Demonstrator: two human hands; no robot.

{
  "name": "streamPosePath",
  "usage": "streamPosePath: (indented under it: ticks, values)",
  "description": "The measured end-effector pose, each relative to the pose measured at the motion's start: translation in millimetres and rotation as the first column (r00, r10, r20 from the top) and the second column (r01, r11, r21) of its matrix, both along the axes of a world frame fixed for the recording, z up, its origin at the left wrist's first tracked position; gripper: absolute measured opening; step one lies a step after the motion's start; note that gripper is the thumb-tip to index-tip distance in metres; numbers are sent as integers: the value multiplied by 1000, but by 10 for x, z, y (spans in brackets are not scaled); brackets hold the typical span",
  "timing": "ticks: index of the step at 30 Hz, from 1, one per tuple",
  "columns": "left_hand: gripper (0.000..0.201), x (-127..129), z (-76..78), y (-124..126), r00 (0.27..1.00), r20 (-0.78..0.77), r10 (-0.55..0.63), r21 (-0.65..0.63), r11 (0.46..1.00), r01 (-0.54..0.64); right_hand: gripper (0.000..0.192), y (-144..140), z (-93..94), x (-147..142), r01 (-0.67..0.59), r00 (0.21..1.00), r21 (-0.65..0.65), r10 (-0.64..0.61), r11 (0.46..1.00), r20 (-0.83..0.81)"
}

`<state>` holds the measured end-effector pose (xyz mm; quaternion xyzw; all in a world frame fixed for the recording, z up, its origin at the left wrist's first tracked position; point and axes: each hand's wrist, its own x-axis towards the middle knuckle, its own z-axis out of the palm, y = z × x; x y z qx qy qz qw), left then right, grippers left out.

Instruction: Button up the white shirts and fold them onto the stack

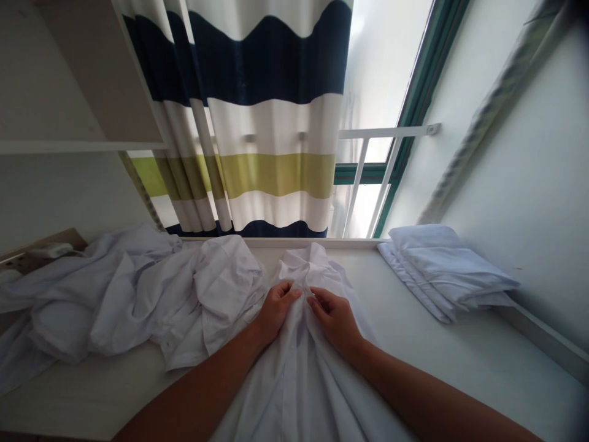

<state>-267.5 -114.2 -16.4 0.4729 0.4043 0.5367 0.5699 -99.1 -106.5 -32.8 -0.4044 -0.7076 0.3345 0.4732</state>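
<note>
A white button-front shirt [289, 374] stretches toward me over the table, its collar end [315, 256] at the far side. My left hand [277, 309] pinches the left edge of its front opening near the collar. Opposite it, my right hand [335, 316] pinches the right edge, fingertips curled into the cloth. Only a narrow gap parts the two hands. Any button between the fingers is too small to make out. The shirt's lower part runs out of view at the bottom.
Crumpled white garments [138, 288] are heaped at the left, beside a power strip [50, 250]. A folded white stack [446, 264] lies at the right on the white table [405, 344]. A striped curtain [276, 123] and window railing [391, 132] stand behind; a shelf [83, 147] juts out upper left.
</note>
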Motion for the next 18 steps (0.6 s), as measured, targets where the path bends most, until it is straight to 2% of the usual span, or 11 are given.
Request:
streamPosePath:
  ticks: [8, 18]
  values:
    - [28, 3, -11, -24, 999, -36, -24, -6, 1000, 23, 33, -24, -10, 45, -28, 999, -14, 29, 1000, 21]
    - [27, 45, -31, -46, 998, -57, 5, 5, 1000, -4, 36, -70, 5, 78, -67, 998, -32, 67, 997, 7]
